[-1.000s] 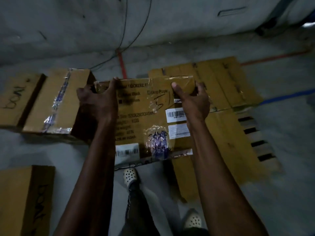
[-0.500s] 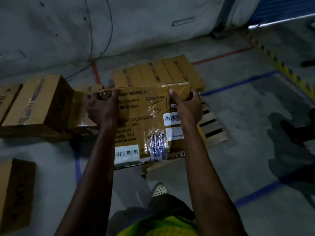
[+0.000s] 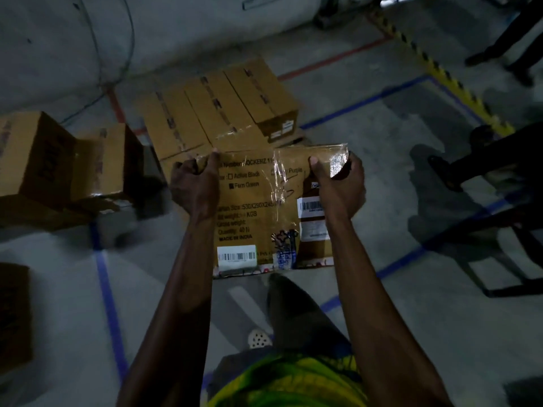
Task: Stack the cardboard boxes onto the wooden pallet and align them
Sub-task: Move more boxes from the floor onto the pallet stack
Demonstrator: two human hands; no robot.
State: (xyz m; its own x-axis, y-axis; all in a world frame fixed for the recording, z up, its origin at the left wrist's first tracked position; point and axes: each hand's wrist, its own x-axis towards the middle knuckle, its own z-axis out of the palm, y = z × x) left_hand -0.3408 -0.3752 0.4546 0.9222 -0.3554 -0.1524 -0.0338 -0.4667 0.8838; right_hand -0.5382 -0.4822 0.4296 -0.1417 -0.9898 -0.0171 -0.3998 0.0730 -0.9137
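I hold a cardboard box [image 3: 264, 210] in front of me, its labelled side with printed text and barcodes facing me. My left hand [image 3: 195, 183] grips its top left edge, and my right hand [image 3: 339, 186] grips the top right corner, where clear tape shines. Just behind the box, several boxes [image 3: 217, 113] lie side by side in a row. The wooden pallet is hidden under them and behind the held box.
Two boxes [image 3: 67, 160] stand on the floor at the left, and another box [image 3: 13, 312] lies at the lower left. Blue tape lines [image 3: 108, 304] cross the grey floor. A dark metal frame [image 3: 487, 186] and a person's legs [image 3: 505, 45] are at the right.
The view has swung right and nearer; the held box now covers the pallet slats that showed before. Both hands keep the same grip on the box's top edge.
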